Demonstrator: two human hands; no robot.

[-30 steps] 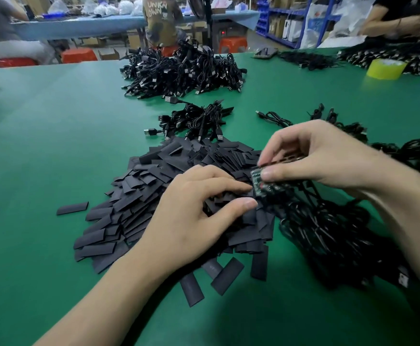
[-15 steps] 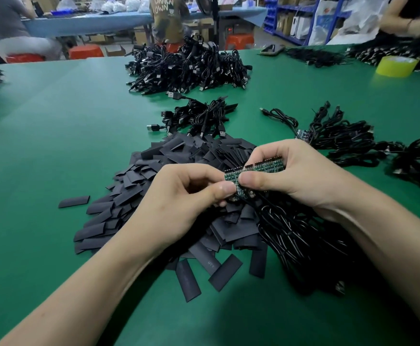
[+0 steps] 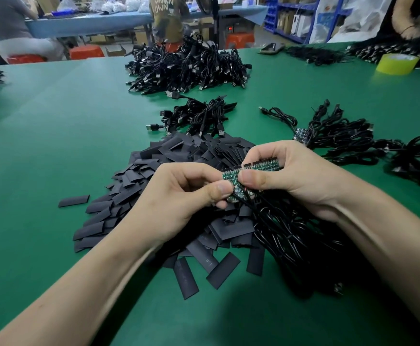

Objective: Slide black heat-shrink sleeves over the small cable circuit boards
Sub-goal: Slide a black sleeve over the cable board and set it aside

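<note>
A fan of several small green circuit boards [image 3: 260,168] with black cables [image 3: 291,236] hanging from them is gripped in my right hand [image 3: 286,178], thumb pressed on the front board. My left hand [image 3: 186,196] pinches the nearest board [image 3: 232,188] between thumb and curled fingers. Whether a sleeve is in that pinch is hidden. Below both hands lies a wide heap of flat black heat-shrink sleeves [image 3: 154,176] on the green table [image 3: 54,146].
A small bundle of USB cables [image 3: 199,118] lies behind the heap and a big pile [image 3: 186,66] farther back. More cables with boards [image 3: 338,136] lie right. A yellow tape roll [image 3: 396,63] stands far right. People work at the table's far edges.
Both hands rose off the sleeve heap. My right hand lifted the boards and turned them up toward me; my left hand left the sleeves and closed on the nearest board.
</note>
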